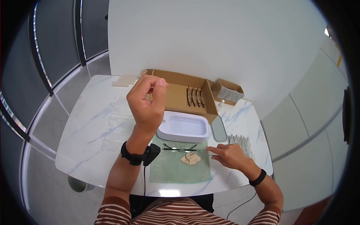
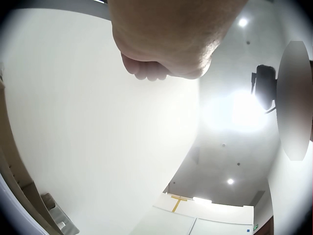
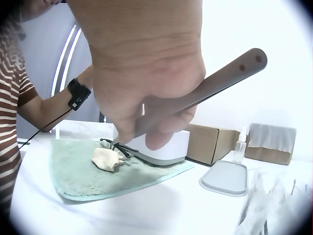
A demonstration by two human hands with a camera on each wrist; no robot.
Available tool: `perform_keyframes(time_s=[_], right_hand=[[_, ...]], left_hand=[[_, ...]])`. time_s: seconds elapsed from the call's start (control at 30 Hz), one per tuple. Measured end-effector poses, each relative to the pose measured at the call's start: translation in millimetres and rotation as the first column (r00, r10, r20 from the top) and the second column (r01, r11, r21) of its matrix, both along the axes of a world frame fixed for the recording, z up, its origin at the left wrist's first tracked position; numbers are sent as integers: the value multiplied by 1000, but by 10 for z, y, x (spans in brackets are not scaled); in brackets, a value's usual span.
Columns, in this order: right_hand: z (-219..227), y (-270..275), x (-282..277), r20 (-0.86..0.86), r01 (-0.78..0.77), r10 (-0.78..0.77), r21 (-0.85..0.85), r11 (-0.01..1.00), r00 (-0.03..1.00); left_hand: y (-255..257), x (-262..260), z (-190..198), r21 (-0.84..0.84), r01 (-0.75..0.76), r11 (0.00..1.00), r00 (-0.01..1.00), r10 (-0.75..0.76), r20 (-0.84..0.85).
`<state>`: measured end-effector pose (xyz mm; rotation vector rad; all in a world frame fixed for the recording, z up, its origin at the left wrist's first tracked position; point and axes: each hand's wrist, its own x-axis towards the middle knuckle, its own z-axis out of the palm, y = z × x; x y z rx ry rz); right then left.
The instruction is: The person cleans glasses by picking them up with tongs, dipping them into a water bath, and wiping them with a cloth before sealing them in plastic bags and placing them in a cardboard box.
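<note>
My left hand (image 1: pixel 148 99) is raised over the table with its fingers curled in and nothing visible in it. My right hand (image 1: pixel 230 154) grips long, flat metal tweezers (image 3: pixel 222 78), whose rounded end with two dark dots sticks out past the palm. Their thin prongs reach left toward dark-framed glasses (image 1: pixel 180 149), which lie on a pale green towel (image 1: pixel 168 170). Just below the glasses is a crumpled beige cloth (image 1: pixel 190 158). Behind them stands a white, tub-like cleaner (image 1: pixel 183 135) with an open oval basin.
A cardboard box (image 1: pixel 172 98) behind the cleaner holds several bagged glasses (image 1: pixel 195 96). To its right are a smaller box (image 1: pixel 228 92), a spray bottle (image 1: pixel 220 105) and a grey lid (image 1: pixel 219 129). More bagged items (image 1: pixel 240 142) lie at right; clear bags (image 1: pixel 120 122) at left.
</note>
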<state>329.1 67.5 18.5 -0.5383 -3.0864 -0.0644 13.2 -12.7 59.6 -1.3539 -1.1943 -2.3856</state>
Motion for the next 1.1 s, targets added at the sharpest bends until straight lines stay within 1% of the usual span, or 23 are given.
perform_keyframes(time_s=[0.13,0.2,0.23,0.27,0.3,0.33,0.37,0.4,0.43,0.5,0.53,0.6,0.63,0.67,0.73,0.77,0.83,0.87,0.9,0.93,1.03,1.07,1.1], right_hand=[[84,-59,137,-59,19,-20,-18,1000,998],[106,-114,228,-204,96,-111,-83,992,973],[70,-154,252,-202,106,-119,-77,991,972],[-13,-199,258,-423,194,-267,-208,959,866],[-81,-218,267,-596,239,-413,-351,905,689],[-115,-201,293,-597,243,-414,-348,905,687],[-148,-179,327,-536,328,-553,-460,825,638],[-188,-164,350,-457,405,-677,-560,723,576],[-234,-165,334,-459,408,-680,-559,722,572],[-341,-148,269,-324,440,-854,-749,495,408],[-412,-97,272,-326,440,-852,-747,498,409],[-654,79,309,-329,572,-806,-576,584,492],[-863,250,381,-409,582,-704,-397,710,580],[-893,304,346,-409,581,-703,-396,711,581],[-910,391,260,-386,641,-659,-196,742,645],[-960,422,251,-386,640,-659,-197,743,645],[-1039,447,233,-384,678,-691,-194,709,613],[-1062,410,246,-385,674,-686,-191,713,617],[-1055,309,270,-402,670,-698,-235,704,593],[-1020,221,283,-417,665,-712,-279,692,566],[-806,51,238,-373,674,-743,-322,665,556],[-793,71,233,-372,680,-750,-325,658,547],[-785,124,216,-382,669,-725,-293,683,573]], left_hand=[[9,18,-2,-10,-2,1000,1000,2,8],[7,24,4,-7,8,1000,1000,-8,18],[-4,27,8,-13,15,1000,1000,-14,24],[-10,32,12,-20,19,1000,999,-18,30],[-11,39,14,-19,27,999,999,-26,38],[-8,43,16,-16,31,999,999,-31,38],[-8,47,18,-14,41,999,999,-40,37],[-9,51,18,-13,51,999,998,-51,35],[-15,58,22,-10,57,998,998,-57,35],[-39,65,38,-13,60,998,998,-59,31],[-48,63,48,-10,58,998,998,-58,32],[-69,56,61,16,56,998,998,-56,24],[-75,53,66,17,53,998,998,-53,25],[-79,55,70,24,57,998,998,-58,24],[-82,64,73,31,62,998,998,-63,22],[-81,67,76,33,67,997,998,-68,19],[-85,68,78,35,69,997,997,-70,16],[-92,63,82,36,63,997,998,-63,9],[-96,59,87,37,57,998,998,-57,3],[-98,59,92,37,55,998,998,-56,6],[-75,77,99,45,88,995,996,-88,0],[-63,82,87,32,90,995,996,-90,-1],[-56,90,82,19,91,996,996,-91,-2]])
